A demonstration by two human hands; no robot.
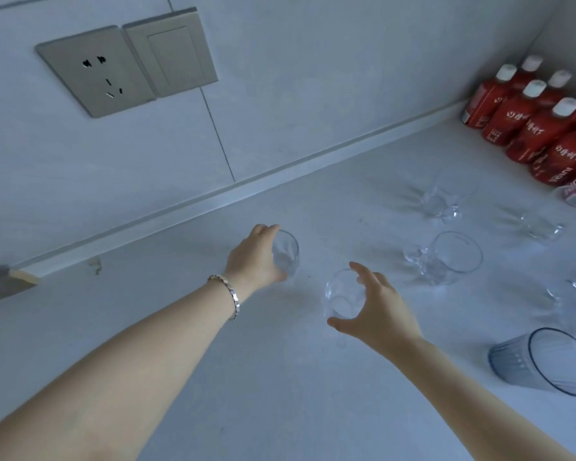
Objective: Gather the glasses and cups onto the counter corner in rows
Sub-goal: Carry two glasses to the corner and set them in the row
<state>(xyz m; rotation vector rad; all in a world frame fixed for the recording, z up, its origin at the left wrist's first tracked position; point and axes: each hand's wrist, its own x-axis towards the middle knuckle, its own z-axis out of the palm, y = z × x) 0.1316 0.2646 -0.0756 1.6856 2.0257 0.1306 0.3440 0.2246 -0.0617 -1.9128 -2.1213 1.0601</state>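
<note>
Two small clear glasses stand on the pale counter (280,377) in the middle of the view. My left hand (255,259) wraps around the far one (288,252) from its left side. My right hand (378,312) holds the nearer glass (341,299), fingers over its rim and thumb at its near side. To the right stand a clear handled mug (454,256), several more clear glasses such as one toward the back (441,202), and a grey ribbed tumbler (546,361) at the front right.
Several red bottles with white caps (529,124) fill the far right corner against the wall. A wall socket (95,71) and a switch (172,54) sit on the tiled wall above the counter's back ledge (213,197).
</note>
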